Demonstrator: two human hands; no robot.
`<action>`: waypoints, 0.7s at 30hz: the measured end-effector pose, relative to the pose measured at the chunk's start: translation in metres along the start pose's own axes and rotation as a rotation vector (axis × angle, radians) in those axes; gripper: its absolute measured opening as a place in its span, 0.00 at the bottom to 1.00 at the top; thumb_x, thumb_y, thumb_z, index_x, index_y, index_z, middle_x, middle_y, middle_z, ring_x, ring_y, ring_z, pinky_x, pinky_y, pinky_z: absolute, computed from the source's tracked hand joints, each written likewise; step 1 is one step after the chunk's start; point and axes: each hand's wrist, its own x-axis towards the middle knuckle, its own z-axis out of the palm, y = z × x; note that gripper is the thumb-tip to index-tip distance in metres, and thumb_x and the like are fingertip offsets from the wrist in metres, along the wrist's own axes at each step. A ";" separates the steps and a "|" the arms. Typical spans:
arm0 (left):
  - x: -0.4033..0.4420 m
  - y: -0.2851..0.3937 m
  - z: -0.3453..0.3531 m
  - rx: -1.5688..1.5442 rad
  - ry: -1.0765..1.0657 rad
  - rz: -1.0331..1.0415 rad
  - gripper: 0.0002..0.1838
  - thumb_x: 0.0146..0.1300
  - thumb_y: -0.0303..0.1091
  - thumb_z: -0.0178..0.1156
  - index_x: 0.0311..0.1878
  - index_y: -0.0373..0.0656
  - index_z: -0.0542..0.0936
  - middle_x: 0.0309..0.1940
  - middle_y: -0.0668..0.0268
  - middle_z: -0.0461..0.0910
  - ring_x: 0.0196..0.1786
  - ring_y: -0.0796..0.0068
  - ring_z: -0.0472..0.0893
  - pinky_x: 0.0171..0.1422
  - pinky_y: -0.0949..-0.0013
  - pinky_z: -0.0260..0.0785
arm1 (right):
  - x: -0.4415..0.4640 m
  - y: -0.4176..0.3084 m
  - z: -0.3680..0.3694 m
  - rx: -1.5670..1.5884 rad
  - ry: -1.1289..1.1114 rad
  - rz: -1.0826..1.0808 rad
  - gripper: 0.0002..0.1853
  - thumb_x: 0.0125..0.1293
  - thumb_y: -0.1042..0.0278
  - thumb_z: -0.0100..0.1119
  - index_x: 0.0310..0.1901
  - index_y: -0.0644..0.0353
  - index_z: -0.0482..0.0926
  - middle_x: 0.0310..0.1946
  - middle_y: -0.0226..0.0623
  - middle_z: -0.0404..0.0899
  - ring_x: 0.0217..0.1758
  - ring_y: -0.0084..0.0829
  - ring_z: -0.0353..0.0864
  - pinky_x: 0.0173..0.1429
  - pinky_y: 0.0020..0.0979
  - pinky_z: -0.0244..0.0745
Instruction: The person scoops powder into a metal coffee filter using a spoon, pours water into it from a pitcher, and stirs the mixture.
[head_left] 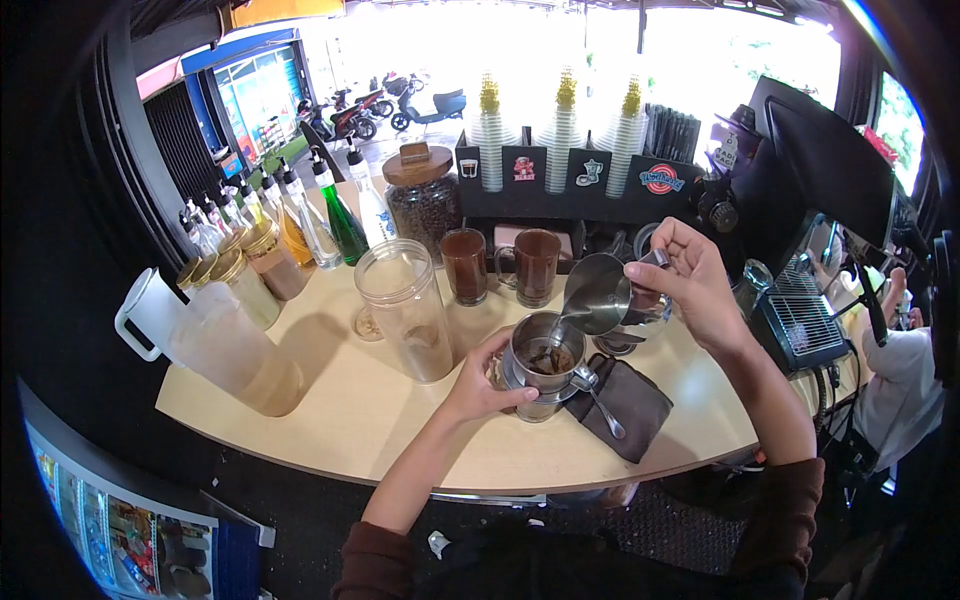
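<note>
My right hand [685,280] grips a small steel pitcher [597,295] by its handle. The pitcher is tilted left, and a thin stream runs from its spout into a metal drip filter [545,375]. Dark wet grounds show inside the filter. Fingers and thumb of my left hand [485,385] close around the filter's side and steady it. A vessel under the filter is mostly hidden. At the filter's right, a spoon [612,424] leans over a folded dark cloth [648,405]. Two glass mugs of brown drink, a left one [464,268] and a right one [538,268], stand behind.
A tall clear canister [405,310] and a cloudy jug [235,350] stand left on the wooden counter [340,425]. Pump bottles [338,215] line the back left, near a coffee-bean jar [425,210]. Stacked cups [557,155] fill a black holder. Another person [900,380] is at the right.
</note>
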 end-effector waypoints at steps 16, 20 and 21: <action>0.000 0.001 0.000 0.013 -0.005 0.001 0.43 0.41 0.40 0.75 0.63 0.38 0.71 0.56 0.61 0.76 0.61 0.68 0.73 0.70 0.62 0.60 | 0.001 0.000 -0.007 -0.005 0.016 -0.012 0.16 0.59 0.76 0.67 0.31 0.54 0.65 0.23 0.23 0.72 0.24 0.10 0.71 0.24 0.16 0.59; 0.000 0.000 -0.001 0.035 -0.005 0.004 0.42 0.41 0.40 0.75 0.63 0.38 0.71 0.56 0.61 0.76 0.61 0.68 0.73 0.70 0.62 0.60 | 0.005 0.001 -0.007 -0.023 0.004 -0.015 0.16 0.59 0.76 0.67 0.31 0.54 0.64 0.23 0.23 0.72 0.24 0.10 0.70 0.24 0.16 0.59; 0.000 0.001 -0.001 0.031 -0.004 -0.001 0.42 0.41 0.40 0.75 0.62 0.38 0.71 0.56 0.60 0.76 0.61 0.68 0.73 0.70 0.62 0.60 | 0.007 0.002 -0.008 -0.032 0.003 -0.017 0.16 0.59 0.75 0.67 0.31 0.54 0.64 0.23 0.23 0.73 0.24 0.10 0.70 0.24 0.15 0.59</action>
